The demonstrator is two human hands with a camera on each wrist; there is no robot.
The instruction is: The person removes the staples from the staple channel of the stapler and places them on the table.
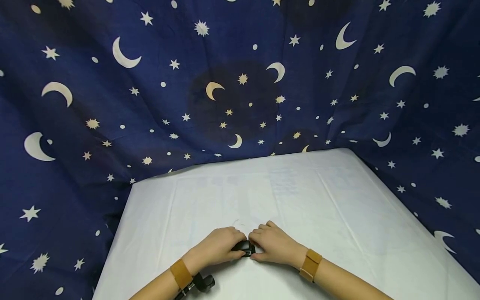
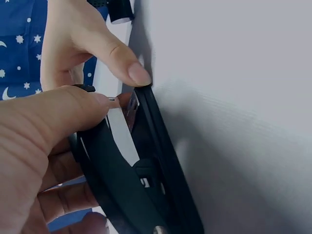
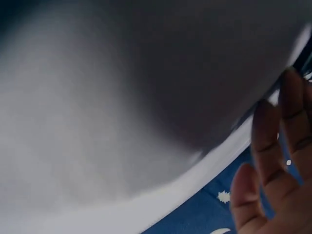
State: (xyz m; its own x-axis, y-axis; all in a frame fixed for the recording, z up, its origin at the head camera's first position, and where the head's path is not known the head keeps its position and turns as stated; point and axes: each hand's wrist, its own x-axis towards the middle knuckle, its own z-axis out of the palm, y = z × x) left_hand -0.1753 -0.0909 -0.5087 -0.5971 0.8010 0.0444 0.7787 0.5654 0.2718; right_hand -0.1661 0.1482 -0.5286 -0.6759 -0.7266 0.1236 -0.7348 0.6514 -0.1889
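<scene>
A black stapler (image 1: 245,248) lies low over the white table, between my two hands. My left hand (image 1: 221,246) grips it from the left, and the left wrist view shows that thumb (image 2: 78,107) on the upper arm of the stapler (image 2: 114,170). A gap parts the upper arm from the base, with pale metal visible inside. At the stapler's right end, my right hand (image 1: 275,246) holds the base; its thumb (image 2: 131,70) presses the base's tip. In the right wrist view only that hand's fingers (image 3: 273,161) appear at the right edge, with the stapler mostly out of frame.
A white cloth (image 1: 300,200) with faint creases covers the table. Dark blue fabric (image 1: 168,100) with moons and stars hangs behind and at both sides. Tan bands circle both wrists, and a black camera mount (image 1: 204,283) sticks out under the left one.
</scene>
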